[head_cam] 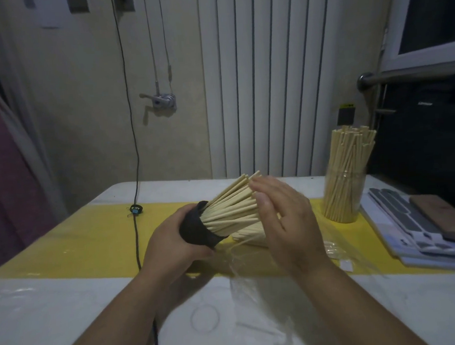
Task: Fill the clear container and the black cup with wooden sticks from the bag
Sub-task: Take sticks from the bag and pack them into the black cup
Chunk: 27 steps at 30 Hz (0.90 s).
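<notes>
My left hand (169, 243) grips the black cup (196, 228), tipped on its side with its mouth pointing right. A fan of wooden sticks (231, 207) juts out of the cup. My right hand (286, 216) lies with straight fingers against the free ends of those sticks. Under the hands lies the clear plastic bag (244, 279), crumpled, with a few sticks showing beneath the cup. The clear container (343, 193) stands upright at the right, packed with sticks that rise well above its rim.
A black cable (137, 232) runs down the wall and across the yellow mat (91, 243) to the table's front edge. Flat boards and a dark block (439, 219) are stacked at the right edge. A rubber band (205, 318) lies on the white cloth near me.
</notes>
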### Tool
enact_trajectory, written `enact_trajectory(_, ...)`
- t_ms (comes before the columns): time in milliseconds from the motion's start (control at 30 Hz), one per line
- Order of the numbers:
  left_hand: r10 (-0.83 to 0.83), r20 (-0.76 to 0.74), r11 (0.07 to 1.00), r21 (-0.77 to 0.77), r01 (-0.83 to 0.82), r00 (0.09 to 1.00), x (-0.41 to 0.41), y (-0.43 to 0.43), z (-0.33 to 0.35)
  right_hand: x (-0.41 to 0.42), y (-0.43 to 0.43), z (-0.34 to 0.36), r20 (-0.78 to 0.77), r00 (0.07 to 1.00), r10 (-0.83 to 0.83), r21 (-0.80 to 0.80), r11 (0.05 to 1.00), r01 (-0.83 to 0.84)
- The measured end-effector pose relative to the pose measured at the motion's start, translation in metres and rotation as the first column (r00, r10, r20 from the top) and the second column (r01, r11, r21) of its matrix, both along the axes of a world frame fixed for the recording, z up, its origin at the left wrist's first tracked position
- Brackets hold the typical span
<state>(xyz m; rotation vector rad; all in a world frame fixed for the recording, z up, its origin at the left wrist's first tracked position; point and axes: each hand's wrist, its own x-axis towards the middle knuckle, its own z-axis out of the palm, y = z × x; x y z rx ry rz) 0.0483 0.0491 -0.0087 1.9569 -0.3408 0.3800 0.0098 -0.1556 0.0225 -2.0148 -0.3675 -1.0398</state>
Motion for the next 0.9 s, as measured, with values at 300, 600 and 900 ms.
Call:
enact_trajectory(300, -0.001, 0.048, 0.996, 0.091, -0.003, 0.999, 0.004, -0.003, -0.003, 0.007, -0.002, -0.009, -0.208, 0.977, -0.04, 0.035, 0.998, 0.049)
enact_trajectory(600, -0.008, 0.038, 0.997, 0.076, 0.005, 0.999, 0.001, 0.0, -0.004, -0.001, -0.021, 0.009, -0.129, 0.991, 0.036, 0.393, 0.92, 0.018)
enact_trajectory(900, -0.015, 0.023, 1.0, -0.003, 0.015, 1.0, -0.001, -0.001, -0.003, 0.003, -0.039, 0.014, -0.406, 0.911, 0.075, 0.359, 0.93, 0.083)
